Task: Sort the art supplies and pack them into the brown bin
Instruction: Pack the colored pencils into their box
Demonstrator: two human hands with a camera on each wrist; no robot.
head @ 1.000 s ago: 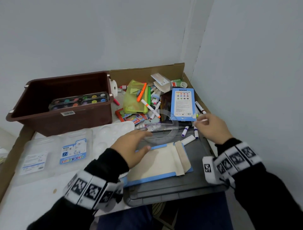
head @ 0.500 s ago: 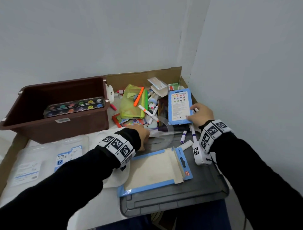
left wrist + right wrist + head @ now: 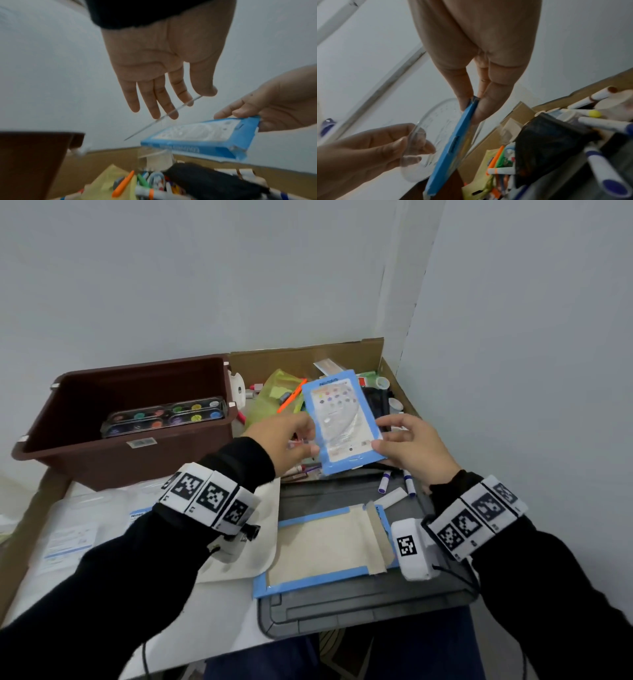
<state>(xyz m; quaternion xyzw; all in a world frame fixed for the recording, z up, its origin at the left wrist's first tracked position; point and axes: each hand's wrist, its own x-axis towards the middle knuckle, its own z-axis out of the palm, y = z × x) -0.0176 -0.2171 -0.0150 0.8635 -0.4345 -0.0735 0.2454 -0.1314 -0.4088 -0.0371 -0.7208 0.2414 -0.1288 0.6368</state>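
The brown bin [image 3: 130, 460] stands at the back left with a watercolour palette [image 3: 164, 416] inside. My right hand [image 3: 387, 436] pinches the near end of a blue pen box [image 3: 342, 422] by its edges and holds it in the air over the pile; the right wrist view shows the thumb and fingers [image 3: 491, 105] clamped on the box [image 3: 453, 148]. My left hand [image 3: 308, 440] pinches a clear plastic protractor [image 3: 436, 121] between thumb and fingers, right beside the box. The protractor [image 3: 163, 116] shows edge-on in the left wrist view, above the box [image 3: 197, 142].
A pile of markers [image 3: 383, 484], a yellow-green pouch [image 3: 270, 402] and a black case lies in the cardboard tray [image 3: 308, 361] by the right wall. Nearer me are a grey lid [image 3: 342, 611], an open flat blue-edged box [image 3: 325, 542], a white palette [image 3: 253, 542] and plastic packaging [image 3: 78, 529].
My right hand has taken the blue pen box off the pile and lifted it. My left hand has raised the protractor from the lid up next to the box.
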